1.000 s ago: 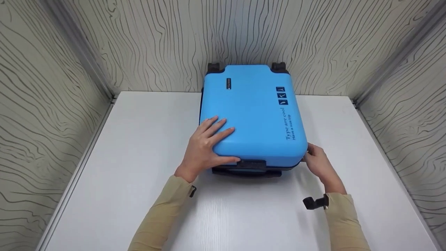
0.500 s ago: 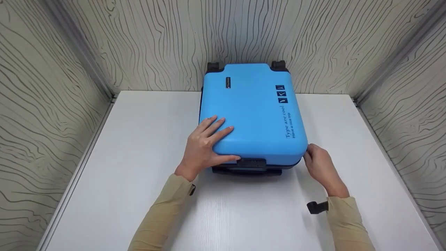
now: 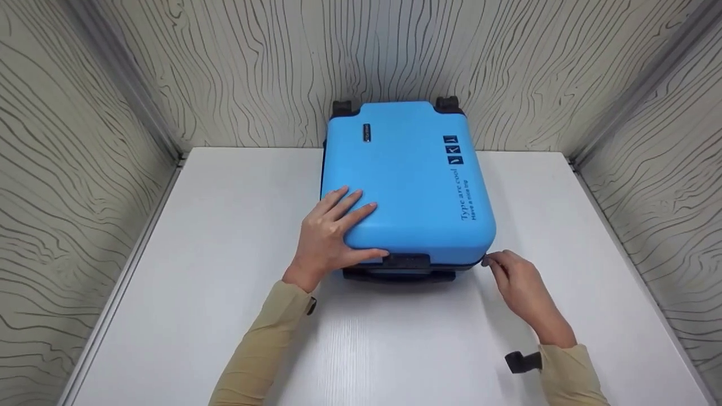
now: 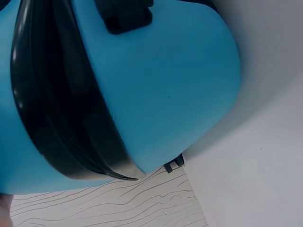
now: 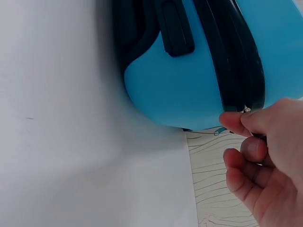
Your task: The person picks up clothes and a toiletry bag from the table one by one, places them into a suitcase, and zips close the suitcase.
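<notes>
A blue hard-shell suitcase (image 3: 412, 180) lies flat on the white table, wheels towards the back wall. My left hand (image 3: 324, 237) rests on its near left corner, fingers spread over the lid and thumb along the front edge beside a black lock (image 3: 407, 261). At the near right corner my right hand (image 3: 522, 287) pinches a small zipper pull (image 5: 246, 109) between thumb and forefinger; the other fingers curl loosely below. The black zipper band (image 4: 52, 94) runs around the case and looks closed where the left wrist view shows it. Most of the pull is hidden by the fingertips.
A black carry handle (image 3: 400, 277) projects from the suitcase's near side. Two dark wheels (image 3: 448, 105) stand close to the wood-patterned back wall (image 3: 271, 73). Side panels border the white table (image 3: 237, 225). A dark camera mount (image 3: 522, 362) sits on the right wrist.
My right hand has moved along the suitcase's right side to the near corner, drawing closer to the camera; its pinch is now visible. The left hand stays on the lid.
</notes>
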`<action>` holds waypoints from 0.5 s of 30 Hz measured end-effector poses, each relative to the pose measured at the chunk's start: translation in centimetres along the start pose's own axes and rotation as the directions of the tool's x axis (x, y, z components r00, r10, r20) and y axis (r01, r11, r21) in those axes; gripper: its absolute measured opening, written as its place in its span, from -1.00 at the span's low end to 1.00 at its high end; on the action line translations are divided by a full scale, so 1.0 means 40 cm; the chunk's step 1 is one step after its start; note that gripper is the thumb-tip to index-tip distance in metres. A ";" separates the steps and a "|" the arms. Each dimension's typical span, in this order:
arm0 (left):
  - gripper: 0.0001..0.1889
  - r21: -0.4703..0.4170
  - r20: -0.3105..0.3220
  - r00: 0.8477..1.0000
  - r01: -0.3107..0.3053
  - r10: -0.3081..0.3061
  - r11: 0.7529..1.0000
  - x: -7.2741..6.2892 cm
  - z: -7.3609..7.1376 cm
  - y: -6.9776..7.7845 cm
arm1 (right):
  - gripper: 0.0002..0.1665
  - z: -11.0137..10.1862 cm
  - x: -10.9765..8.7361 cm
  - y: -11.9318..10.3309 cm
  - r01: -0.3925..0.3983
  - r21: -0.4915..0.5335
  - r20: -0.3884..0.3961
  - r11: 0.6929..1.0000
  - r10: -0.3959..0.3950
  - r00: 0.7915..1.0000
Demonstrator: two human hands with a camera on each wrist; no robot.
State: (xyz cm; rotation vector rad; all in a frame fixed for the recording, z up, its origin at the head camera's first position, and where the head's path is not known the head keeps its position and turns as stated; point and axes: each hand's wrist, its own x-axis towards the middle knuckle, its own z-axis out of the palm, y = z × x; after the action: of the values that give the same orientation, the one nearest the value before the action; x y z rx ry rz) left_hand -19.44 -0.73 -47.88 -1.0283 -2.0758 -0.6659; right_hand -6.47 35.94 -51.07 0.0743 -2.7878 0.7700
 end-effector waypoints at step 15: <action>-0.11 0.010 -0.008 1.000 0.006 -0.006 1.000 0.007 -0.005 -0.001 | -0.82 0.024 -0.049 -0.059 0.009 0.019 -0.029 1.000 -0.009 1.000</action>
State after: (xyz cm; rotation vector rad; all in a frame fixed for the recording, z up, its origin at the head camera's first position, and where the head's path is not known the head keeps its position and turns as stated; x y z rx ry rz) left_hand -19.50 -0.75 -47.53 -1.0126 -2.0739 -0.6614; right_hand -4.50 33.38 -51.17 0.0783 -2.7511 0.7897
